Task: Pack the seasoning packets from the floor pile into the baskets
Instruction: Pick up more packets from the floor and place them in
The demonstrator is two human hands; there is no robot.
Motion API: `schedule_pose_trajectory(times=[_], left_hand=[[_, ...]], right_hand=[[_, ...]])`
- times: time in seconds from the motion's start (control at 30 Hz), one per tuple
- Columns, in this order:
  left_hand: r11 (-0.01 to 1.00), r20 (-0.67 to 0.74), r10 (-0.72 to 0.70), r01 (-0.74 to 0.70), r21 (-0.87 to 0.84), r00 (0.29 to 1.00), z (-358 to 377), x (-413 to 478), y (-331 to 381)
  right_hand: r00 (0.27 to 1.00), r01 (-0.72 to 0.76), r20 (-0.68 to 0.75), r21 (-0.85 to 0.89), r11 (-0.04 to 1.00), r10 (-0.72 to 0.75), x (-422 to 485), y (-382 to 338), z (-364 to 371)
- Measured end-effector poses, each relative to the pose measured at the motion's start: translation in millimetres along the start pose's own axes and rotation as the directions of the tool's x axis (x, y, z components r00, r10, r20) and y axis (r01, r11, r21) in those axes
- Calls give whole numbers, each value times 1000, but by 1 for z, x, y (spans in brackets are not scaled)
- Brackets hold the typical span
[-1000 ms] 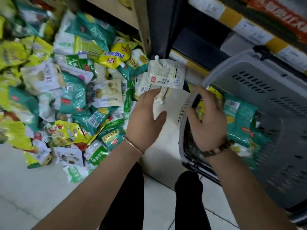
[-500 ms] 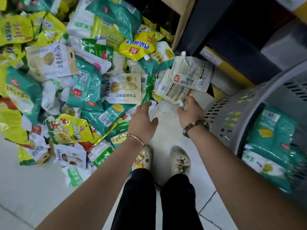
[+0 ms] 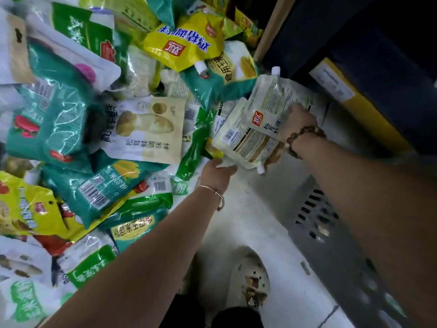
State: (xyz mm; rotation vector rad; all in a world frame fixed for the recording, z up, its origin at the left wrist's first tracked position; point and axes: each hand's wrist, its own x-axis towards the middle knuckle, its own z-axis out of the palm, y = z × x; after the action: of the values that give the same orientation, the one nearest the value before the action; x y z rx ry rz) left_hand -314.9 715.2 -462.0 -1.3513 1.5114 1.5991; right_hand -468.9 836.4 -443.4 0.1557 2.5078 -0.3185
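Observation:
A pile of seasoning packets (image 3: 71, 119) in green, yellow and white covers the floor on the left. My right hand (image 3: 298, 121), with a bead bracelet, grips two white spouted pouches (image 3: 248, 136) at the pile's right edge. One spout points up and the other down toward the floor. My left hand (image 3: 216, 172), wearing a thin bangle, reaches to the lower corner of those pouches beside a green packet (image 3: 196, 147). Its fingertips are hidden. The grey basket (image 3: 331, 235) lies at the lower right, under my right forearm.
A dark shelf unit with a yellow base strip (image 3: 359, 110) stands at the right behind the pouches. A wooden post (image 3: 272, 31) rises at the top. My shoe (image 3: 250, 278) stands on the pale tiled floor (image 3: 248, 209) between pile and basket.
The view has dropped closer to the pile. My right hand moved from the pouches' lower edge onto their right side and grips them. My left hand followed to their lower corner.

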Motion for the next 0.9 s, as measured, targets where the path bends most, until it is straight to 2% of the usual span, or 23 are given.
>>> schedule_pose_trajectory(times=[0.1,0.17,0.3,0.47,0.6,0.73,0.8,0.9], left_hand=[[992,-15,-25,23,-120,1000,16,29,7],[976,-14,-80,75,-205,997,23,41,7],[846,47,-240,233,-479,970,36,43,3],[781,85,-220,227,-582,972,48,40,1],[787,55,-157,158,-597,986,53,38,-1],[800,17,-105,95,-593,994,46,39,-8],[800,42,-85,93,-593,996,41,35,-8],[858,21,-16,25,-512,1000,39,27,-2]], right_hand=[[990,132,-36,-90,987,-136,35,-3,-3],[975,216,-6,-175,960,-221,52,-4,-5],[954,298,126,-320,899,-271,75,-5,-2],[968,230,171,-335,914,-182,92,-3,-2],[967,153,247,-346,926,-68,88,5,4],[980,100,196,-362,927,-29,80,5,5],[978,69,207,-321,945,-1,71,8,8],[981,16,194,-160,987,16,54,11,14]])
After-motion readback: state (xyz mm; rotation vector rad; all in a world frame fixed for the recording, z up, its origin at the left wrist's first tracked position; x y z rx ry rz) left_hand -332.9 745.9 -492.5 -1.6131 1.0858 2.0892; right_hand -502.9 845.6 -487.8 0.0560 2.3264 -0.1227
